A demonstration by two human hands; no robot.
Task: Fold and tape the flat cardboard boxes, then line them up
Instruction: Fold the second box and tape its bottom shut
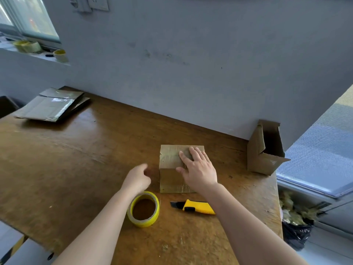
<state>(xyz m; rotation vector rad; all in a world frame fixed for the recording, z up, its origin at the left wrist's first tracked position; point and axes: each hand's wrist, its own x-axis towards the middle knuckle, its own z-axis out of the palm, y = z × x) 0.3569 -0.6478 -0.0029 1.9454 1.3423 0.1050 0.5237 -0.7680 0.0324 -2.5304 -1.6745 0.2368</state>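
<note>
A small folded cardboard box [171, 169] stands in the middle of the wooden table [76, 159], its top flaps down. My right hand [198, 168] lies flat on the box top, fingers spread and straight. Just left of the box my left hand [138, 177] hovers, blurred, fingers loosely curled and holding nothing. Close to me lies a roll of yellow tape [143, 209], flat on the table. Beside it is a yellow utility knife [194, 206]. A stack of flat cardboard boxes [51, 107] sits at the far left corner.
An open-topped assembled box [264, 150] stands at the table's far right edge against the grey wall. More tape rolls [28, 46] rest on the window sill at upper left. A black rubbish bag [295, 232] sits on the floor to the right.
</note>
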